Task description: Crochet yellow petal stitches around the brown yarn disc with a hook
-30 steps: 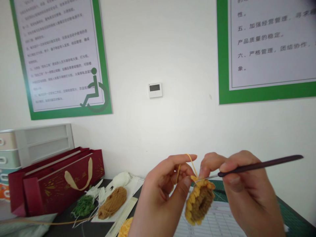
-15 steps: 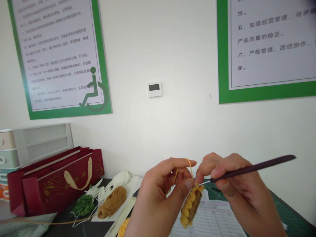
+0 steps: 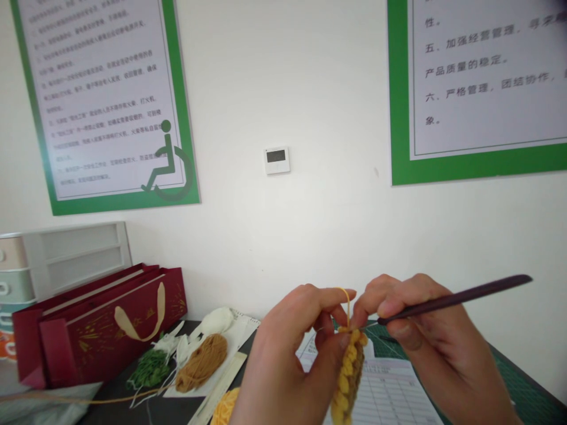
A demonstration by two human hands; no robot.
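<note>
My left hand (image 3: 296, 348) pinches the top edge of a yellow crocheted piece (image 3: 348, 383), which hangs below the thumb. A strand of yellow yarn loops over the raised left index finger and runs down to the piece. My right hand (image 3: 425, 336) is closed on a crochet hook with a dark handle (image 3: 469, 298). The hook's thin metal end points left and meets the piece's top edge; its very tip is hidden. The right fingertips are close beside the left ones.
Dark red gift bags (image 3: 110, 330) stand at the left by drawers (image 3: 15, 286). Brown yarn (image 3: 201, 363), green yarn (image 3: 150, 367) and a yellow ball (image 3: 225, 407) lie on the table. A printed sheet (image 3: 390, 392) rests on a green mat (image 3: 522, 383).
The crocheted piece has turned to hang more upright and sits slightly lower and farther right. My left hand has shifted a little right; my right hand has barely moved.
</note>
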